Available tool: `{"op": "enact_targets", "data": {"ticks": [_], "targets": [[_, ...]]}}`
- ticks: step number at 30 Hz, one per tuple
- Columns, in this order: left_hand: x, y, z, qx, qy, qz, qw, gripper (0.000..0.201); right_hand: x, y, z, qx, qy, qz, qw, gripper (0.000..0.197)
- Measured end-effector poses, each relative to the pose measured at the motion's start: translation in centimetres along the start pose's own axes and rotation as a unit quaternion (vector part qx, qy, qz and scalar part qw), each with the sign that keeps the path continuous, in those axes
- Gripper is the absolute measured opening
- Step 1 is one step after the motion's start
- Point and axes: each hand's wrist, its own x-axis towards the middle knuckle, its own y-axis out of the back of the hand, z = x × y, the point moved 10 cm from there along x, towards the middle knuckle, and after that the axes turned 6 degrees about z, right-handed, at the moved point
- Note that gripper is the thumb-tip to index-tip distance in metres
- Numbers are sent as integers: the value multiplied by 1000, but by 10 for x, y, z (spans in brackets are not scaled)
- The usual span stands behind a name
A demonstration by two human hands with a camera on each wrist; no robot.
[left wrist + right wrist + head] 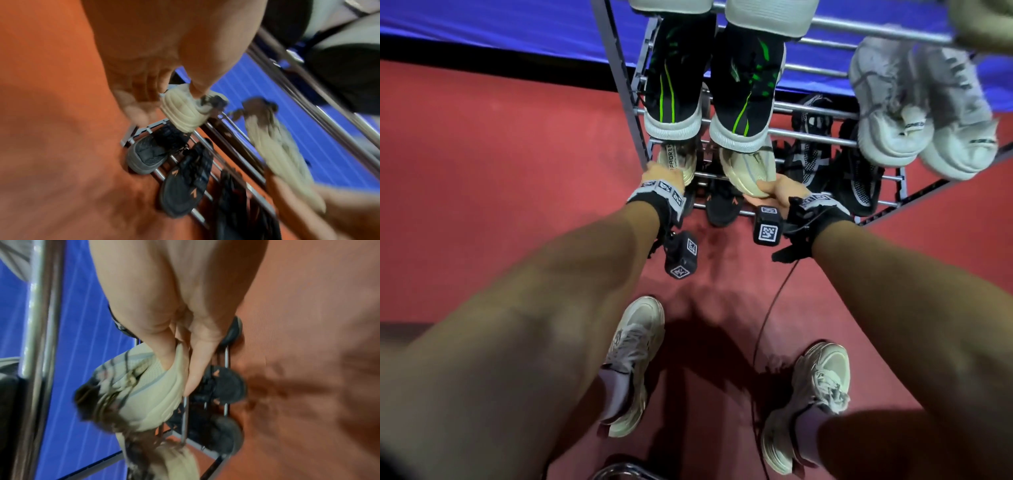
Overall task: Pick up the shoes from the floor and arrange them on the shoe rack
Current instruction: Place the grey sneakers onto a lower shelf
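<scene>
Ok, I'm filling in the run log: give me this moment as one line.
step: placing beige pair on rack | left hand: grips left beige shoe | right hand: grips right beige shoe | shoe rack: nearly full

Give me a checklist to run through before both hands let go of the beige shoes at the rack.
1. Left hand grips the heel of the left beige shoe: ok.
2. Right hand grips the heel of the right beige shoe: ok.
3. Both shoes point toe-first into the rack: ok.
4. Soles resting fully on the shelf bars: cannot tell, the black and green shoes above hide the toes.
5. Black shoes on the shelf below stay clear of the beige pair: ok.
6. Room beside the pair on that shelf: cannot tell.
</scene>
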Motion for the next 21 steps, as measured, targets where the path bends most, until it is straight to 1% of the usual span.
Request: {"op": "enact_targets", "data": {"ticks": [1,2,3,5,6,8,9,11,14,15,17,19,21], "targets": [[-8,14,1,-49,24,55,997,35,-10,2,-4,-26,12,-22,999,31],[-20,26,8,-82,19,103,991,32,-17,8,-8,-74,28,-28,996,35],[-30,35,22,-102,-19,137,985,30,-24,15,-12,-114,43,-23,992,36],[-44,41,46,-97,-108,159,977,28,-35,35,-20,-188,63,7,980,38],[-55,46,60,-66,-161,181,968,30,-40,43,-25,-237,81,19,968,38],[-73,53,80,-5,-230,221,948,34,-52,51,-34,-331,118,26,936,37],[-81,52,90,29,-257,227,939,38,-60,52,-38,-374,141,24,916,37],[-89,43,101,83,-291,202,931,49,-70,50,-41,-441,176,13,880,36],[-92,26,107,128,-313,138,931,61,-80,50,-42,-499,205,-6,842,36],[-91,19,107,142,-311,105,934,60,-83,49,-42,-518,210,-12,829,37],[-90,7,106,162,-303,46,938,49,-89,47,-45,-566,223,-20,794,37],[-91,-1,103,163,-296,-3,941,41,-94,42,-48,-613,238,-26,753,39],[-90,-10,99,152,-292,-49,943,38,-97,37,-50,-650,252,-30,716,41]]}}
